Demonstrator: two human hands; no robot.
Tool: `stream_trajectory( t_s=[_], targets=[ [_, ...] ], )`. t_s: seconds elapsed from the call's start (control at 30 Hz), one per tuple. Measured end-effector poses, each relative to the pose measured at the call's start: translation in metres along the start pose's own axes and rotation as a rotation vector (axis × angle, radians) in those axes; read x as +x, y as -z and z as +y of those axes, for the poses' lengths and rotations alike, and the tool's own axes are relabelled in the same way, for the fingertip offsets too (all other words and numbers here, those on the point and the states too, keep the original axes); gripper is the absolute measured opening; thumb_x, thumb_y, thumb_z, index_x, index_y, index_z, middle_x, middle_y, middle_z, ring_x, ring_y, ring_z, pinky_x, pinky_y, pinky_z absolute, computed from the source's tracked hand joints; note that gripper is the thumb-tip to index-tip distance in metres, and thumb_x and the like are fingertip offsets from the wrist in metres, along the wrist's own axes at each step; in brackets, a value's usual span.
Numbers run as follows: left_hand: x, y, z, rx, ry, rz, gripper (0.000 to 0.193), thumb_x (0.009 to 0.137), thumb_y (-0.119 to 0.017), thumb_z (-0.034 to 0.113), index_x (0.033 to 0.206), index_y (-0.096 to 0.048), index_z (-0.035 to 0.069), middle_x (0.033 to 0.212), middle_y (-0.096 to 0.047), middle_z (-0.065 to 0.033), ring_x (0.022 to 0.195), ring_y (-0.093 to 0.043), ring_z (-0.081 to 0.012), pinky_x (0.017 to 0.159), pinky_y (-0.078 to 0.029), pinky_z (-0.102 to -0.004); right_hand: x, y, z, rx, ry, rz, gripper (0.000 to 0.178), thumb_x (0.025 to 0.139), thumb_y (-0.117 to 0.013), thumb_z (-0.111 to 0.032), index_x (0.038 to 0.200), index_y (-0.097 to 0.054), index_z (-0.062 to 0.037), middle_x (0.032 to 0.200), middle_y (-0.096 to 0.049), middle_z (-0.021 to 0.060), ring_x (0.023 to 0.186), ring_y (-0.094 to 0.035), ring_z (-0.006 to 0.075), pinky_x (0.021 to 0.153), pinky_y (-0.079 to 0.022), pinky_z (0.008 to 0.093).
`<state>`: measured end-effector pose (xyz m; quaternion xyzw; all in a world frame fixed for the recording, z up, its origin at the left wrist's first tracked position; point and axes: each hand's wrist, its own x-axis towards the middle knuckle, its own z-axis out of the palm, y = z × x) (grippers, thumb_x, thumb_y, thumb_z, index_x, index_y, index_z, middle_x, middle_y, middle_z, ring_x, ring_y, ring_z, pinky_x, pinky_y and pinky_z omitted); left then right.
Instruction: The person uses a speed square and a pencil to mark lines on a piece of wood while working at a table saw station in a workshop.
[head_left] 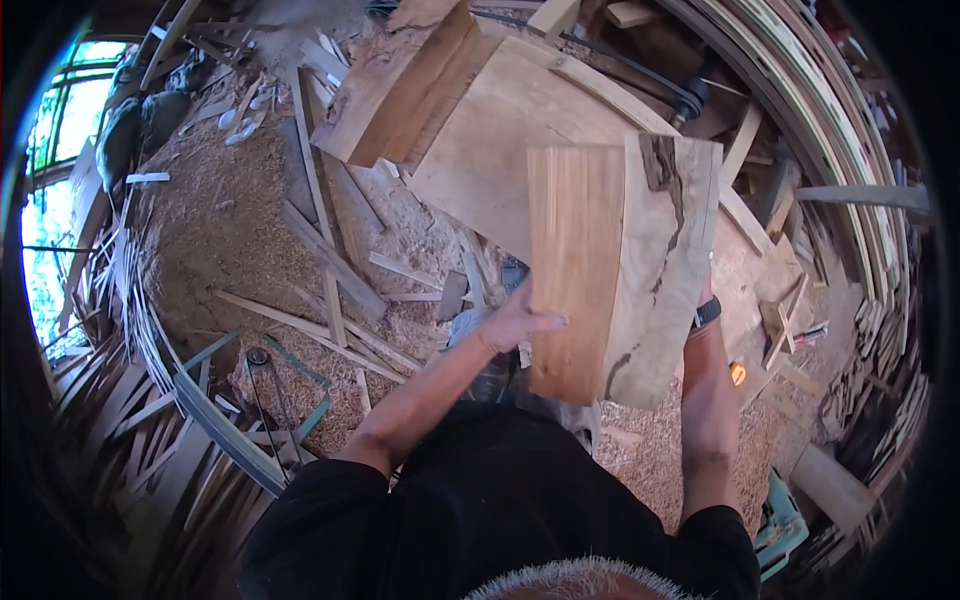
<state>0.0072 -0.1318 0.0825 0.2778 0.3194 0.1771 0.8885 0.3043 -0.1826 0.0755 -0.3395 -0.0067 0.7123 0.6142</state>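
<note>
A thick wooden slab point(665, 240) is held upright between my two hands. Its left side is smooth and brown; the paler greyish face has a long dark crack. My left hand point(520, 322) grips the slab's left side, thumb lying against the brown surface and the other fingers partly hidden behind it. On the opposite side, my right hand point(708, 288) holds the edge; the slab hides most of its fingers, and a dark watch point(707, 312) circles that wrist. Beyond the slab lies a broad pale wooden board point(490, 135), with another thick, rough-edged slab point(400, 85) resting at its left end.
Wood strips point(320, 215) and offcuts lie over sawdust point(215, 220) on the left. Long planks point(800, 110) are stacked at the far right. An orange object point(738, 374) sits near my right forearm. A curved-looking teal frame point(228, 430) stands at lower left.
</note>
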Motion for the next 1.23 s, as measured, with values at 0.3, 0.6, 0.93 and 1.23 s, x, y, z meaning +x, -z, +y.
stream_trajectory(
  t_s=[0.3,0.6,0.93,1.23],
  targets=[
    [-0.047,-0.030,-0.050,-0.079,0.335,-0.133,0.065,0.088,-0.073,0.011,0.144,-0.043,-0.002,0.139,-0.056,-0.0129,0.130,-0.053,-0.0248,0.109,-0.043,-0.0400,-0.032,0.064,-0.011,0.012,-0.286,-0.001,0.060,0.102,-0.051,-0.054,0.141,-0.055,-0.0091,0.128,-0.066,0.0093,0.113,-0.065,0.0218,0.100,-0.052,0.0365],
    [-0.072,0.015,-0.057,0.331,0.646,-0.443,0.084,0.085,-0.078,0.033,0.148,-0.038,-0.007,0.142,-0.051,-0.0174,0.134,-0.046,-0.0271,0.112,-0.036,-0.0388,-0.130,0.035,0.032,0.076,-0.275,0.204,0.067,0.101,-0.051,-0.057,0.146,-0.051,-0.0078,0.138,-0.061,0.0116,0.119,-0.063,0.0238,0.103,-0.050,0.0402],
    [-0.044,-0.047,-0.127,0.485,0.717,-0.534,0.095,0.082,-0.077,0.044,0.149,-0.034,-0.007,0.148,-0.044,-0.0194,0.138,-0.040,-0.0276,0.114,-0.033,-0.0398,-0.254,0.104,0.042,0.270,-0.110,0.229,0.071,0.098,-0.056,-0.058,0.145,-0.051,-0.0063,0.140,-0.060,0.0135,0.121,-0.062,0.0237,0.103,-0.050,0.0409],
    [-0.029,-0.192,-0.240,0.550,0.986,-0.748,0.087,0.086,-0.075,0.032,0.151,-0.031,-0.005,0.148,-0.046,-0.0173,0.138,-0.043,-0.0293,0.116,-0.035,-0.0423,-0.432,0.221,0.102,0.443,0.250,0.387,0.073,0.096,-0.061,-0.056,0.149,-0.047,-0.0068,0.144,-0.057,0.0136,0.129,-0.057,0.0244,0.110,-0.045,0.0407]
  ],
)
